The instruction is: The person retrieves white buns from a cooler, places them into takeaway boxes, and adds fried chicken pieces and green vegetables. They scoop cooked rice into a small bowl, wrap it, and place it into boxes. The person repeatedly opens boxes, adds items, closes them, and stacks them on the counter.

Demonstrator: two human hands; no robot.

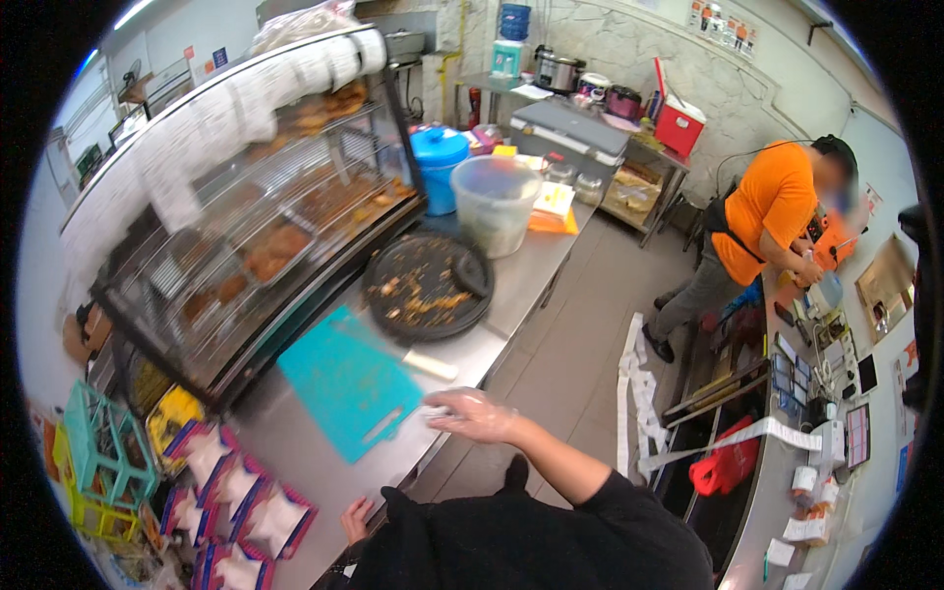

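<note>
My right hand [476, 416], in a clear plastic glove, is over the counter's front edge beside the right corner of a turquoise cutting board [344, 379]. Its fingers are curled together, with something whitish at their tips that I cannot make out. Just beyond it, a pale knife handle [430, 366] lies between the board and a round black tray [418, 295] strewn with food scraps. My left hand [356, 519] shows only partly at the counter edge, low in view, its fingers loosely apart and holding nothing visible. Dark crumbs dot the board.
A glass food warmer [246, 226] with fried pieces stands at the back left. Several purple-edged packets [236, 492] sit left on the steel counter. A clear bucket [495, 206] and blue lidded container [439, 162] stand behind. A person in orange [777, 202] works at right; paper strips [637, 393] trail on the floor.
</note>
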